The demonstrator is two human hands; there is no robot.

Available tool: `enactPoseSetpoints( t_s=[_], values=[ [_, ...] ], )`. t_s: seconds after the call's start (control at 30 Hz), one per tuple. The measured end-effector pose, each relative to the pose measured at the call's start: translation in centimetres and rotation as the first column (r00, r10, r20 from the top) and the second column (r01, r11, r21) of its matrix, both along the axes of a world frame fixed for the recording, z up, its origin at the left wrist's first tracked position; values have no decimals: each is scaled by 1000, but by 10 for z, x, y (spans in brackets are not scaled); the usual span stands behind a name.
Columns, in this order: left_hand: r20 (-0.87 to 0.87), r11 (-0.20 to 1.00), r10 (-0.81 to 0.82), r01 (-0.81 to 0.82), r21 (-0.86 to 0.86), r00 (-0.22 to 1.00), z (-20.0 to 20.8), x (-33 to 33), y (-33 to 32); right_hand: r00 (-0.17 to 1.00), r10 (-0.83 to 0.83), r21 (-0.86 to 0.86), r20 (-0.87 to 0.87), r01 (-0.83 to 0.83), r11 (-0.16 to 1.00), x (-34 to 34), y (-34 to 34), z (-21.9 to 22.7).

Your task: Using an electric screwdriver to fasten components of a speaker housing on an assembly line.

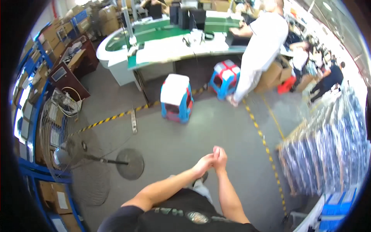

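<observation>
In front of my body, above the grey floor (170,147), my left hand (204,164) and my right hand (220,157) meet. Their fingers are closed and pressed against each other. Whether anything small lies between the palms is hidden. Both forearms are bare and reach forward from the lower edge. Beneath the hands, part of a shoe (205,176) shows. The closest stool is a blue plastic one with a white top (176,91), standing on the floor well ahead of my hands.
A standing fan (65,152) with a round base (130,164) is at left, beside blue shelving (46,176). Ahead stand a worktable (166,56), a second stool (225,77) and a person in white (266,38). Plastic-wrapped stacked goods (324,154) rise at right, past yellow-black floor tape (266,145).
</observation>
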State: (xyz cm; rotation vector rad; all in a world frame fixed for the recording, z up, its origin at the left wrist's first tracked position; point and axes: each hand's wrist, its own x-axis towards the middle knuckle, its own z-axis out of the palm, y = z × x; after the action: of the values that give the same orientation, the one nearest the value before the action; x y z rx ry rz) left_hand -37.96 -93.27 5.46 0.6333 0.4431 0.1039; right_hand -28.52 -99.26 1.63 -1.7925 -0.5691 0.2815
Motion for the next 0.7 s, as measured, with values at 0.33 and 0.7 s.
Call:
enactPoseSetpoints(
  t_s=[0.33,0.7],
  values=[
    [197,-368,165,-125,921,966,-26,19,223,25,434,433,-900,-31,901,64,205,-21],
    [-998,557,62,828,58,28,-168,-105,491,779,322,-761,-538,-613,211,124,324,-182]
  ],
)
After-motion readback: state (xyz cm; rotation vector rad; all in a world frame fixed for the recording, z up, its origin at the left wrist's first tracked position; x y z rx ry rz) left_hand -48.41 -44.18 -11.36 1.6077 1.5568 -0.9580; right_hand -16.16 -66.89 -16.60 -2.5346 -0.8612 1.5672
